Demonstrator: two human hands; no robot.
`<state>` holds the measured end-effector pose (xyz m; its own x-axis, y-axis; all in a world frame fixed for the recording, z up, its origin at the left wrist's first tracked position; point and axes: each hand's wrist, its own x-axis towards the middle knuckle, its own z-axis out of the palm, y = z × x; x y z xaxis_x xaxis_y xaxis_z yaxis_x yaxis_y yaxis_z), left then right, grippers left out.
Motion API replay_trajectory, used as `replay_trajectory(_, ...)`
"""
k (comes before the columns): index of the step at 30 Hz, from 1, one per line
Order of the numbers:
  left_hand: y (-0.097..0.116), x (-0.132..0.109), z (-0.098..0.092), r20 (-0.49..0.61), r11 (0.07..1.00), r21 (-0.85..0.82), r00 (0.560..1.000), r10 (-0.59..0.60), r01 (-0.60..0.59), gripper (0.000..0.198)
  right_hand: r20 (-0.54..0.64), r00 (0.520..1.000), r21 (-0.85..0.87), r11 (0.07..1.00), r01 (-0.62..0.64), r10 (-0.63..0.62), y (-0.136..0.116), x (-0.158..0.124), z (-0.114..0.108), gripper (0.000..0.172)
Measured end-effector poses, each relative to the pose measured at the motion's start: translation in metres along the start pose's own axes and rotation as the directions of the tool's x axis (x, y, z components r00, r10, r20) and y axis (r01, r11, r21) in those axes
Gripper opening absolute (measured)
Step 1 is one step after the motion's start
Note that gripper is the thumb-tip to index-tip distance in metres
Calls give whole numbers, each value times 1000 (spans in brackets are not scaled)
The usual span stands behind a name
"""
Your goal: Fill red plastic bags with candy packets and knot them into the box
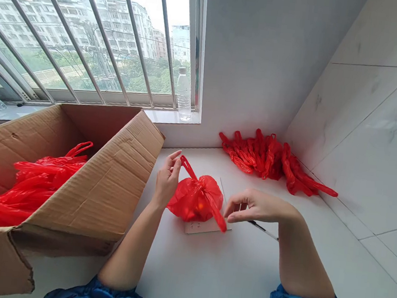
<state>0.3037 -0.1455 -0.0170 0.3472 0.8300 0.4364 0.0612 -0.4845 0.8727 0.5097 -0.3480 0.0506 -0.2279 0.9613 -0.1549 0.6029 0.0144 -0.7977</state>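
Note:
A red plastic bag (197,201), knotted at the top, sits bulging in front of me with something round and orange showing faintly inside. Its two handles stretch out to opposite sides. My left hand (168,176) pinches the tip of the upper left handle between thumb and fingers. At the lower right handle, my right hand (254,205) has its fingers curled together against the handle's edge; the exact contact is hard to make out. Under the bag lies a flat white object with small dark marks (207,227), perhaps a scale. A pen (264,229) rests beneath my right wrist.
To the left stands an open cardboard box (110,172) with red plastic bags (44,177) in it. More red bags (265,156) lie bunched against the back wall. A clear bottle (183,94) stands on the sill of the barred window. A tiled wall borders the right side.

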Motion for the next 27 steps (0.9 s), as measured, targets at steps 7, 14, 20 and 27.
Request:
replay_trajectory(7,9,-37,-9,305,933,359,939,-160,42,60,-407,910,-327,917,-226,79,45,24,23,95)
replay_trajectory(14,-15,-67,14,542,799,509,841,-7,-322,49,-336,908,-445,892,80,-249,59,71,81,99)
replay_trajectory(20,-61,-76,19,513,698,624,858,-27,-352,51,-390,898,-496,868,-21,-202,97,97,99,74)
replay_trajectory(27,-70,-79,21,526,662,667,845,-92,-343,53,-377,916,-482,873,-68,-136,106,101,110,68)
